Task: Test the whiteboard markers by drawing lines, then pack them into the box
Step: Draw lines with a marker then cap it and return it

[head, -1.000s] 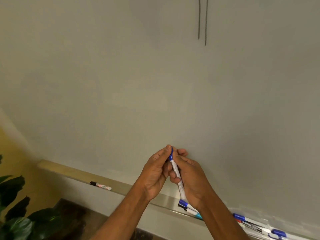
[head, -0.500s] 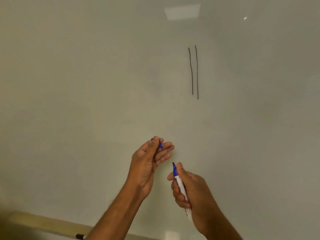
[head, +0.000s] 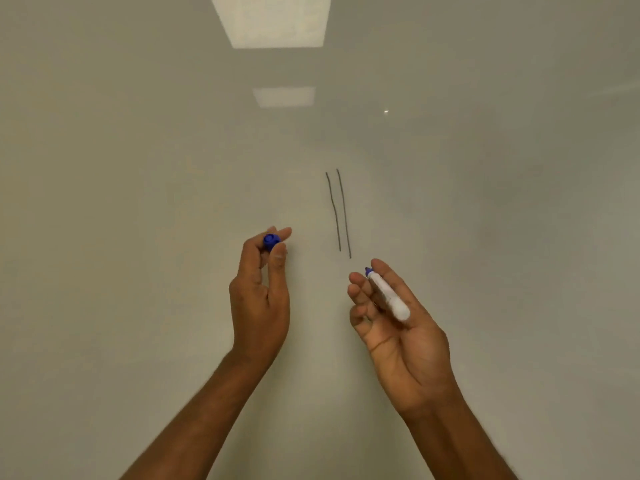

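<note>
Before a pale whiteboard (head: pixel 138 202), head view: left hand (head: pixel 259 299) pinches a blue cap (head: pixel 270 241); right hand (head: pixel 398 327) loosely holds the uncapped blue marker (head: pixel 386 294), tip up. Two dark lines (head: pixel 343 213) stand drawn. This marker's test line and all the packing seem left; no box in view.

Probably an office or classroom: whiteboard (head: pixel 138 202) reflecting ceiling panels (head: pixel 273 20).

No readable text, label, brand or number anywhere. Marker (head: pixel 387 296) barrel: greyish patch, too blurred to read. Cap (head: pixel 271 241): plain blue. Whiteboard (head: pixel 138 174): only two dark strokes (head: pixel 340 213), not letters or digits.
</note>
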Tool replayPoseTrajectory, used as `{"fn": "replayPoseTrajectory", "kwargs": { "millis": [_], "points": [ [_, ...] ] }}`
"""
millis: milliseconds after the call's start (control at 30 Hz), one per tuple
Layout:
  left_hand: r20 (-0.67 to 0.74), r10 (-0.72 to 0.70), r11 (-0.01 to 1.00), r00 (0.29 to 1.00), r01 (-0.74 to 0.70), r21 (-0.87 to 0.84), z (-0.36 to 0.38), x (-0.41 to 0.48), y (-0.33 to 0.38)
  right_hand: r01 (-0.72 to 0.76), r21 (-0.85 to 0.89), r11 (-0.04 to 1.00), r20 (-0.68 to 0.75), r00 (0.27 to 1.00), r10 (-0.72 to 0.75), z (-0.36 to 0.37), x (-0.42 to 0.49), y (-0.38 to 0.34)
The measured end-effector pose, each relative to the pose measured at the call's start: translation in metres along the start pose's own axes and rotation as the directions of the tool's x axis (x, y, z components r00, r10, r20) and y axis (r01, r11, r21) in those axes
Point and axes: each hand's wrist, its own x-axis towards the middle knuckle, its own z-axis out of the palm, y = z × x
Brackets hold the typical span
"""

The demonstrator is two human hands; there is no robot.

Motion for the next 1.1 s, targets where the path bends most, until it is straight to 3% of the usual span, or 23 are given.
{"fn": "replayPoseTrajectory", "kwargs": {
  "millis": [100,233,367,567,767,1100],
  "points": [
    [0.025,0.119,0.989,0.993,-0.121,0.088,0.007,0.014,-0.02,0.195,-0.317,0.928,0.002,0.979,-0.205,0.01,0.011,-0.001],
    [0.064,0.213,0.961,0.975,-0.221,0.168,0.018,0.025,-0.033,0.421,-0.666,0.615,0.07,0.857,-0.511,0.026,0.031,-0.002],
    [0.115,0.23,0.936,0.966,-0.252,0.246,0.029,0.035,-0.049,0.567,-0.728,0.385,0.192,0.708,-0.679,0.038,0.053,-0.007],
    [0.093,0.281,0.909,0.955,-0.296,0.293,0.037,0.04,-0.065,0.639,-0.762,0.106,0.375,0.568,-0.733,0.043,0.088,-0.017],
    [0.071,0.282,0.908,0.957,-0.29,0.303,0.04,0.04,-0.069,0.643,-0.765,0.038,0.423,0.545,-0.724,0.038,0.109,-0.02],
    [0.068,0.324,0.89,0.943,-0.329,0.317,0.04,0.04,-0.066,0.604,-0.797,0.017,0.414,0.566,-0.713,0.015,0.107,-0.006]
  ]
}}
